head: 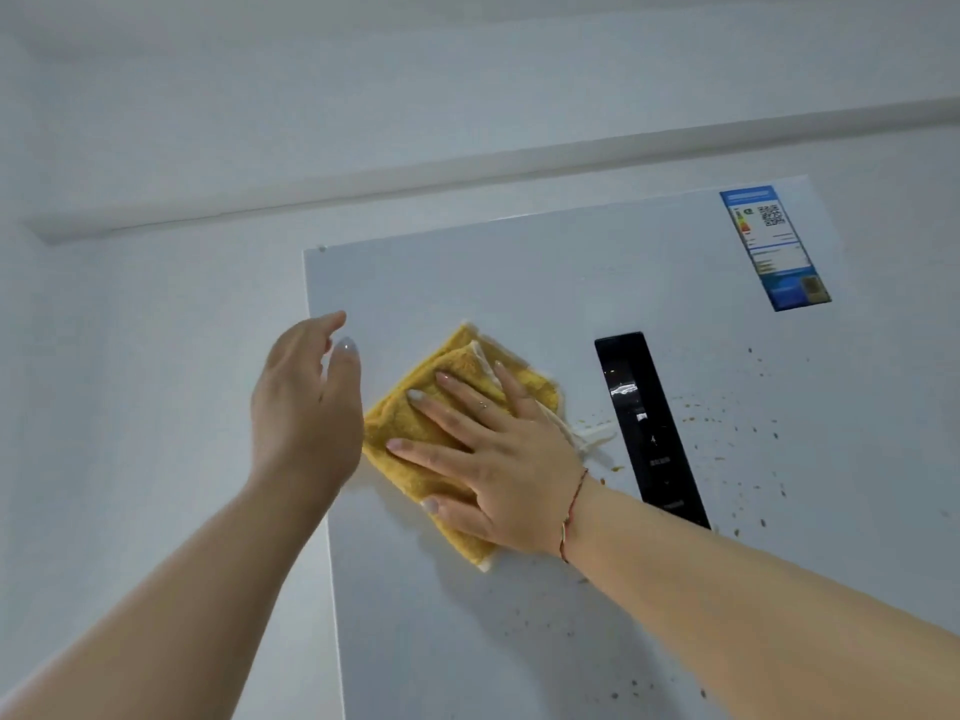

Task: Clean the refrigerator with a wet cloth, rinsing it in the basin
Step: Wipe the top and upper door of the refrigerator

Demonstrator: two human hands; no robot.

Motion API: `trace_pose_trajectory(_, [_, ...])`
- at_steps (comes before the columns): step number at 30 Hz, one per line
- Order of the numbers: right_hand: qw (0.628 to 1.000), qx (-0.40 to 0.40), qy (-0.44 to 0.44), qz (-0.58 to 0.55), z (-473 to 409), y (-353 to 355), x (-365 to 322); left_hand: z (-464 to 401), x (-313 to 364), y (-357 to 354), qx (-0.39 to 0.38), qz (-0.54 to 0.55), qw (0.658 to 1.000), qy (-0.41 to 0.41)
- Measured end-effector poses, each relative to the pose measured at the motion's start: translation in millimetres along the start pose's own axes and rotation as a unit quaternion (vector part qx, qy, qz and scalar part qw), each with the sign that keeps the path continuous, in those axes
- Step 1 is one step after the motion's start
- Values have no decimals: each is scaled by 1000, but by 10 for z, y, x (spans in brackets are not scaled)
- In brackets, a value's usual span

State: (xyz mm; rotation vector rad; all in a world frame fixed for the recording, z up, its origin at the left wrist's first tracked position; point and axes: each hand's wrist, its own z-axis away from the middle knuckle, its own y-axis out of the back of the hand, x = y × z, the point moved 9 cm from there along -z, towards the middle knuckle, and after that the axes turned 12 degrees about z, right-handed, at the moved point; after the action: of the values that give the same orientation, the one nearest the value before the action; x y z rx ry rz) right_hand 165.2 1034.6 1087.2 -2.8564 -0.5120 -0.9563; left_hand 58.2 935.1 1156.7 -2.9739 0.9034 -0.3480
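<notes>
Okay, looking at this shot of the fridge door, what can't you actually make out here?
- Head view: the basin is out of frame.
- Print on the blue-bordered energy label: too small to read.
- Icons on the black glossy control panel: too small and blurred.
- Folded yellow terry cloth: the middle is hidden under the flat right hand.
- Left hand: palm faces away, contact with the white refrigerator door unclear.

the cloth (410,433) in the middle of the frame is mustard yellow with a pale cream edge. the refrigerator door (519,641) is white, with small brown and orange specks at the right. the control panel (649,433) is glossy black. the label (774,246) in the upper right is blue and white, with coloured bars. the wrist string (574,511) is red.
</notes>
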Motion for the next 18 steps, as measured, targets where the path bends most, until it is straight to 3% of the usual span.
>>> trace_pose_trajectory(3, [998,-23,-56,32,430,-61,533,5,135,-267,-43,-55,997,-32])
trace_pose_trajectory(8, [957,-115,-266,21,1047,-207,1646,-23,249,-701,-136,-157,974,-86])
trace_pose_trajectory(13, [910,-104,-400,-18,905,-208,2008,-68,186,-806,-164,-188,965,-75])
trace_pose_trajectory(15, [896,-107,-428,-39,674,-215,1982,-71,170,-782,-163,-182,967,-66])
trace_pose_trajectory(18, [921,-106,-371,-52,205,-160,1740,-69,150,-771,-159,-162,972,-59])
